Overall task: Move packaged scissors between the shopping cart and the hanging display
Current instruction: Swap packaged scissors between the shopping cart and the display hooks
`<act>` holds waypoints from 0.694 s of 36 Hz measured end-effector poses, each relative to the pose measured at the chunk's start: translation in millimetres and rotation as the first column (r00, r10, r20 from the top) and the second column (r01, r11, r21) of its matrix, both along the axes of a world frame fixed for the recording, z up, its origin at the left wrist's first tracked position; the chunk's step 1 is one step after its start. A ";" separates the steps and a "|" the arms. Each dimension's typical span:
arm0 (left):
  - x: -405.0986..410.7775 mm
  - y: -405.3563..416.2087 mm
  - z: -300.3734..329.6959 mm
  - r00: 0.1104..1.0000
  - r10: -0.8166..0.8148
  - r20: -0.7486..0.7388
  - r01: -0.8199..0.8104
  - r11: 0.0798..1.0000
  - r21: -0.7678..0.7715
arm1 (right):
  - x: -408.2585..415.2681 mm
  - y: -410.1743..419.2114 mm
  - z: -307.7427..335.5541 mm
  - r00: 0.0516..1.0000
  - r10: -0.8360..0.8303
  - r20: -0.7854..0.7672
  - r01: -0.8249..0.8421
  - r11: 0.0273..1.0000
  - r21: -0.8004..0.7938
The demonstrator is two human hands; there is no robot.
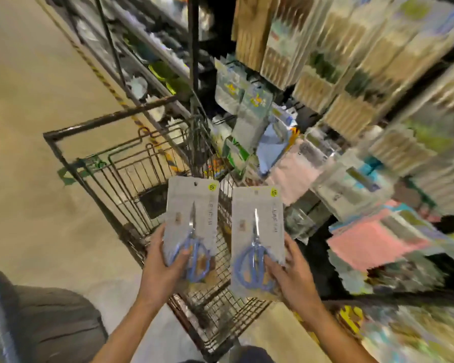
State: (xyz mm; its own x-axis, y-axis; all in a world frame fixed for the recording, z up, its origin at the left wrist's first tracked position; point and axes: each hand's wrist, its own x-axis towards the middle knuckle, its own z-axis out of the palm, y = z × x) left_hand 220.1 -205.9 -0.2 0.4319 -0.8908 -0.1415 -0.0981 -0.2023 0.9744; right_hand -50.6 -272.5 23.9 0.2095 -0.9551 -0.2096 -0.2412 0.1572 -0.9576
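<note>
two scissors packs, left pack point(192, 221) and right pack point(257, 239), above one shopping cart point(131, 179), two hands, left hand point(165, 271), right hand point(291, 276)

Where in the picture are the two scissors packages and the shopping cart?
left scissors package point(192, 205), head view, on the grey card above the blades
right scissors package point(257, 213), head view, on the grey card near the blade tip
shopping cart point(110, 119), head view, on its top rail

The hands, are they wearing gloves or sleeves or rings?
No gloves. The left hand and the right hand are both bare, and the forearms show no sleeves as far as the bottom edge of the picture. No rings, watch or bracelets show, though the picture is a bit blurry.
</note>
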 end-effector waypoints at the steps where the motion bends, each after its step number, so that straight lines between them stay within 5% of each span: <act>1: -5.5 1.0 7.5 1.000 -0.030 -0.010 0.030 0.999 -0.027 | -7.3 6.7 6.6 0.999 -0.041 0.018 0.042 0.999 -0.010; 13: -115.6 8.6 88.2 0.961 -0.275 -0.038 0.262 0.943 -0.206 | -127.8 76.3 67.6 0.975 -0.222 0.014 0.220 0.958 -0.183; 25: -296.5 61.0 150.4 0.888 -0.447 0.110 0.457 0.827 -0.329 | -301.4 193.1 128.3 0.892 -0.409 0.191 0.450 0.841 -0.301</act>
